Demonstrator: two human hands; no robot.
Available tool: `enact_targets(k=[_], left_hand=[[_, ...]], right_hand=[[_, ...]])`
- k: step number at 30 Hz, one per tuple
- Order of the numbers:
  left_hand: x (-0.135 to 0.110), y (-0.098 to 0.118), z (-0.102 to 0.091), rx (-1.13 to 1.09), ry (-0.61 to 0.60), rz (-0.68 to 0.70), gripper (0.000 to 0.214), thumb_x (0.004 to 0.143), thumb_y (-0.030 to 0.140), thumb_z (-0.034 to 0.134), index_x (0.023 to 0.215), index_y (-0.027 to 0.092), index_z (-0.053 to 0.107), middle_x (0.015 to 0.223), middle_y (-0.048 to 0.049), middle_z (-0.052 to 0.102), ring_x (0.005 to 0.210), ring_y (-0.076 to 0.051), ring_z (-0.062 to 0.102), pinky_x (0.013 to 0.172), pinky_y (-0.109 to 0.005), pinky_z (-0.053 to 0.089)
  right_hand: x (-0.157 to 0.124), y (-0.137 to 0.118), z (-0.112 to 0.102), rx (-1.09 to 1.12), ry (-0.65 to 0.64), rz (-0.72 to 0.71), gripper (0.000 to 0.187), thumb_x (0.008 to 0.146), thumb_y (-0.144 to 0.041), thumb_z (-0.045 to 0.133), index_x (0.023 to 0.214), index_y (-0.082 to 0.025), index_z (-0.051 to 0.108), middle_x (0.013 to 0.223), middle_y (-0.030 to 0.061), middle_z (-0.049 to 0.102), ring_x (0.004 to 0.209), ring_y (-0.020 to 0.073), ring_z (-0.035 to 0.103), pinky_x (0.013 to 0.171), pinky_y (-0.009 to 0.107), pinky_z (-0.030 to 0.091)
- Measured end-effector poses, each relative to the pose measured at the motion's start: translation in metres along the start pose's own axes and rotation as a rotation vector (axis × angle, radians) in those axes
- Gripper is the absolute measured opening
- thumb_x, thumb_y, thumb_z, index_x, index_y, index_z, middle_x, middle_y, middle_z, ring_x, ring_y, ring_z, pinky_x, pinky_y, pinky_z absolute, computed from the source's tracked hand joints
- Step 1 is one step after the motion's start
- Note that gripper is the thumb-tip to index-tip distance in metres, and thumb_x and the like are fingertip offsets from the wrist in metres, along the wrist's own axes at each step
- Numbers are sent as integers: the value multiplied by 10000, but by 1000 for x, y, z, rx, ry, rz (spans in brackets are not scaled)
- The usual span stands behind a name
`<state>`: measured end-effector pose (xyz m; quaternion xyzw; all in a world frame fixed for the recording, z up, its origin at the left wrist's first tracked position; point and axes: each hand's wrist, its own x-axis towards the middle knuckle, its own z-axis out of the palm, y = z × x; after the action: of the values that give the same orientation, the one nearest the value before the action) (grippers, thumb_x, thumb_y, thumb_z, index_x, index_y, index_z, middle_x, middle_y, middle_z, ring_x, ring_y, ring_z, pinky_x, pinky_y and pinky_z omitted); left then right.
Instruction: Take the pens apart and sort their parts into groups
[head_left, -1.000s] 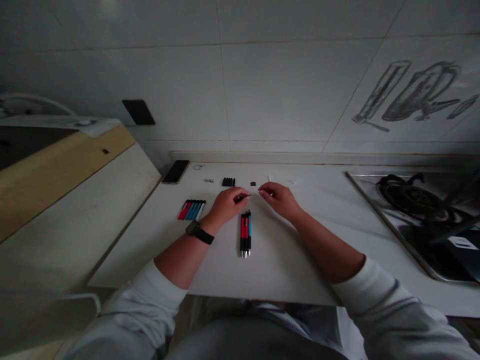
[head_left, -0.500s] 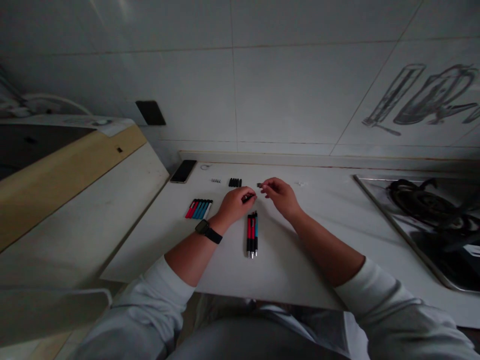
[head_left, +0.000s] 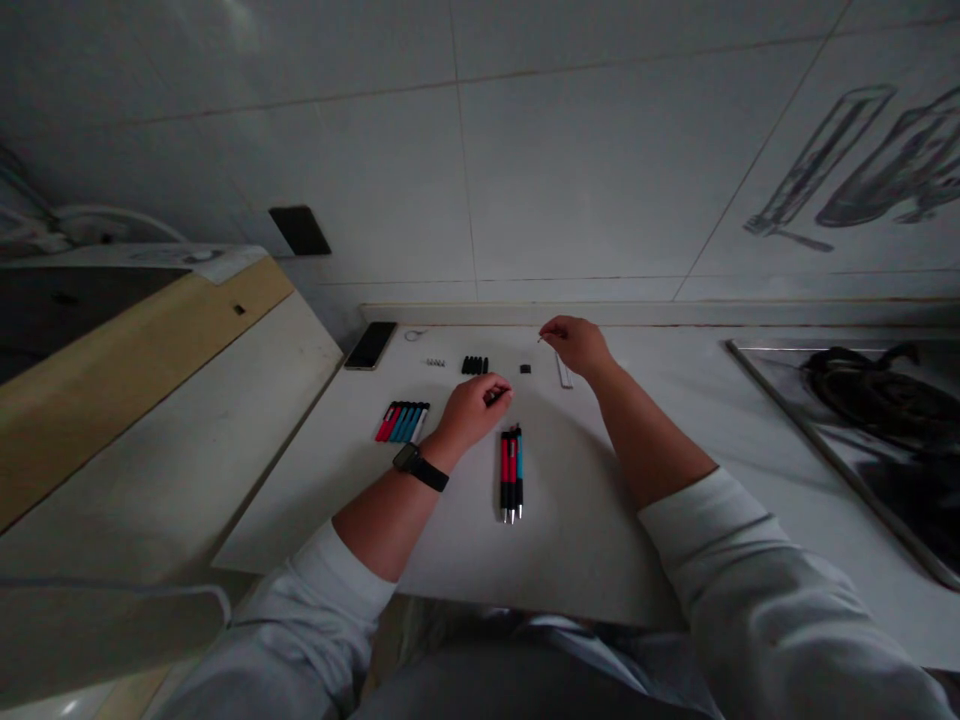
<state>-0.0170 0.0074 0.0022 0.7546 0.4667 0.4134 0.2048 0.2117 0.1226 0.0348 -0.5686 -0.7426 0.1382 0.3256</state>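
Note:
My left hand [head_left: 474, 408] rests on the white counter [head_left: 570, 520], closed around a dark pen part whose end shows at its fingertips. My right hand [head_left: 576, 343] is stretched to the back of the counter, fingers pinched on a tiny thing I cannot make out, just above a thin white piece [head_left: 564, 372]. Three assembled red and blue pens [head_left: 511, 472] lie side by side in front of my left hand. A row of red and blue pen barrels [head_left: 403, 421] lies to its left. Small black parts [head_left: 475, 365], springs [head_left: 433, 362] and a little black piece [head_left: 525, 369] lie behind.
A dark phone [head_left: 370, 344] lies at the counter's back left corner. A gas stove [head_left: 870, 420] fills the right side. A lower beige and wooden surface [head_left: 135, 390] adjoins on the left. Tiled wall [head_left: 600, 180] rises behind.
My right hand has moved away from my left hand to the back of the counter and pinched something small. My left hand has stayed put with its dark part.

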Motion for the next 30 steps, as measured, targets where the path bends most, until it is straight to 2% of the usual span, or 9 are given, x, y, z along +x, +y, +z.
enact_targets(k=[4, 9, 17, 25, 30], left_hand=[[0, -1, 0, 0, -18, -15, 70, 918, 245, 642, 930, 202, 694, 885, -26, 748, 821, -159, 698, 777, -280, 542], [1, -4, 1, 3, -19, -20, 69, 920, 249, 639, 926, 206, 692, 879, -23, 742, 828, -160, 699, 771, -277, 543], [1, -4, 0, 17, -24, -6, 76, 925, 251, 637, 930, 204, 696, 879, -27, 741, 823, -161, 696, 767, -283, 546], [1, -5, 1, 15, -30, -7, 74, 924, 255, 639, 925, 209, 698, 866, -16, 741, 797, -153, 693, 758, -279, 541], [0, -6, 1, 16, -33, -13, 75, 922, 254, 640, 928, 207, 698, 869, -18, 742, 801, -155, 692, 765, -280, 543]], right_hand=[[-3, 9, 20, -206, -171, -22, 206, 906, -231, 623, 1001, -238, 805, 1067, 76, 771, 962, 212, 685, 874, 298, 492], [-6, 17, 35, -337, -255, 2, 230, 912, -248, 614, 1024, -279, 813, 1154, 90, 736, 1034, 239, 668, 914, 325, 482], [-12, 16, 37, -369, -198, -15, 277, 947, -264, 577, 1131, -256, 784, 1185, 118, 727, 1051, 256, 656, 898, 346, 482], [-16, 8, 36, -401, -192, -4, 240, 931, -237, 594, 1052, -254, 801, 1140, 123, 727, 987, 256, 660, 855, 352, 474], [-18, 5, 36, -393, -196, -29, 239, 930, -210, 588, 1040, -253, 796, 1138, 112, 730, 1015, 252, 656, 862, 349, 465]])
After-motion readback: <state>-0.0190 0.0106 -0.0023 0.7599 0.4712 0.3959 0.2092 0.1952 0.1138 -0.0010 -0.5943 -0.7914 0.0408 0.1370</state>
